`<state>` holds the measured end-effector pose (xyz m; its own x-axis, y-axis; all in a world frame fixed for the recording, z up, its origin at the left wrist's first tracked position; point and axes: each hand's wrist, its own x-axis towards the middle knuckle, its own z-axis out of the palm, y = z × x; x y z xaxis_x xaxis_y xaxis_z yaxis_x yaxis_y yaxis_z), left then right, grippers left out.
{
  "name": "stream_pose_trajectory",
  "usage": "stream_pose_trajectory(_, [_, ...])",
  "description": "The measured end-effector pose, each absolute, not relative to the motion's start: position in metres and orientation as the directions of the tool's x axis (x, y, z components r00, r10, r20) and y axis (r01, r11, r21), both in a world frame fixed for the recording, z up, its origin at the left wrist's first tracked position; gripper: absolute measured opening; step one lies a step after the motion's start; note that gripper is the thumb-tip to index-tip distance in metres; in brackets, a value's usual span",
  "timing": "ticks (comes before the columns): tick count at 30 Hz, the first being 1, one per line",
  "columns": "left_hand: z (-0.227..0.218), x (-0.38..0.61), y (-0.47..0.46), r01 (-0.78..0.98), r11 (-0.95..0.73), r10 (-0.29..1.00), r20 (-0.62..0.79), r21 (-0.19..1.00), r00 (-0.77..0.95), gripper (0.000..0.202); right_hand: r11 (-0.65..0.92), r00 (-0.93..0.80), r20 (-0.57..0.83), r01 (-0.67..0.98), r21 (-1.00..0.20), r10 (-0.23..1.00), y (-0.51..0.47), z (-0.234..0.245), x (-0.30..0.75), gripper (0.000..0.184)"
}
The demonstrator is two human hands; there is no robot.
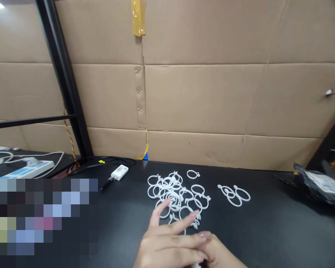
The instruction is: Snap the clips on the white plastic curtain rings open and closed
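Observation:
My left hand point(170, 243) reaches in from the bottom, its back up, with the outer fingers spread and the lower fingers bent against my right hand. Behind those fingers my right hand point(219, 253) is curled and mostly covered. A bit of a white plastic piece point(195, 265) shows where the two hands meet at the bottom edge; its shape is hidden. Just beyond my left fingertips lies a loose pile of thin white plastic rings point(171, 193) with small knobbed ends, some overlapping. One white ring point(192, 174) lies behind the pile.
A few more white rings point(234, 196) lie together to the right. A white charger plug point(119, 172) with a black lead is at the left, near a power strip point(28, 171). A black plastic bag point(321, 186) sits far right. Cardboard point(212, 100) walls the table's back.

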<state>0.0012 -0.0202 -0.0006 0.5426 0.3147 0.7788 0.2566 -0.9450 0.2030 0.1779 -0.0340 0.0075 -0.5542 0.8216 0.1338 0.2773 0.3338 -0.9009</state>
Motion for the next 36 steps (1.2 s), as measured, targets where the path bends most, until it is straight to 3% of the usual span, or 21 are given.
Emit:
stream_pose_trajectory(6, [-0.004, 0.003, -0.020, 0.216, -0.931, 0.362, 0.800, 0.293, 0.478, 0.021, 0.355, -0.593, 0.133, 0.275, -0.893, 0.794, -0.023, 0.007, 0.178, 0.028])
stream_pose_trajectory(10, [0.007, -0.001, -0.016, 0.205, -0.870, 0.492, 0.783, 0.448, 0.381, 0.039, 0.405, -0.522, 0.207, 0.298, -0.864, 0.827, -0.023, 0.029, 0.183, 0.034])
stream_pose_trajectory(15, [0.014, 0.001, -0.011, 0.175, -0.556, 0.810, 0.483, 0.812, 0.332, 0.076, 0.126, -0.362, 0.070, 0.134, -0.983, 0.930, -0.015, 0.034, 0.191, 0.035])
stream_pose_trajectory(20, [0.009, 0.010, -0.010, 0.176, -0.427, 0.856, 0.334, 0.887, 0.394, 0.107, 0.031, -0.375, 0.029, -0.001, -1.000, 0.927, -0.011, 0.028, 0.194, 0.028])
stream_pose_trajectory(22, [0.008, 0.012, -0.010, 0.219, -0.438, 0.854, 0.328, 0.872, 0.403, 0.104, 0.051, -0.423, 0.043, 0.007, -0.999, 0.905, -0.013, 0.028, 0.192, 0.023])
stream_pose_trajectory(27, [0.013, 0.010, -0.013, 0.301, -0.539, 0.816, 0.399, 0.787, 0.417, 0.066, 0.154, -0.477, 0.113, 0.046, -0.987, 0.872, -0.022, 0.031, 0.190, 0.019])
stream_pose_trajectory(32, [0.020, 0.010, -0.014, 0.291, -0.563, 0.792, 0.405, 0.773, 0.457, 0.066, 0.297, -0.439, 0.186, 0.199, -0.934, 0.879, -0.027, 0.036, 0.190, 0.018])
stream_pose_trajectory(36, [0.023, 0.011, -0.012, 0.284, -0.573, 0.788, 0.421, 0.769, 0.449, 0.045, 0.376, -0.455, 0.253, 0.201, -0.905, 0.854, -0.029, 0.038, 0.191, 0.023])
